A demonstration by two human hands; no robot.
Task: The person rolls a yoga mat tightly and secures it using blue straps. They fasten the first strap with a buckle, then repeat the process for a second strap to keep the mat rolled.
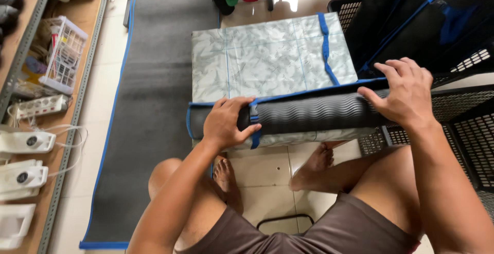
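A flat folded mat (267, 58) with a pale marbled silver face and blue edging lies on the floor before me. Its near edge is turned up into a dark ribbed roll (314, 114). My left hand (228, 122) grips the left part of that roll, fingers curled over it beside a blue strap. My right hand (404, 90) presses on the roll's right end with fingers spread. I sit with bare knees and feet just under the roll.
A long grey mat (154, 105) with blue border lies on the tiled floor at left. A wooden shelf (31, 130) holds a white basket, a power strip and white devices. Black plastic crates (463, 125) stand at right, another dark mat leaning on them.
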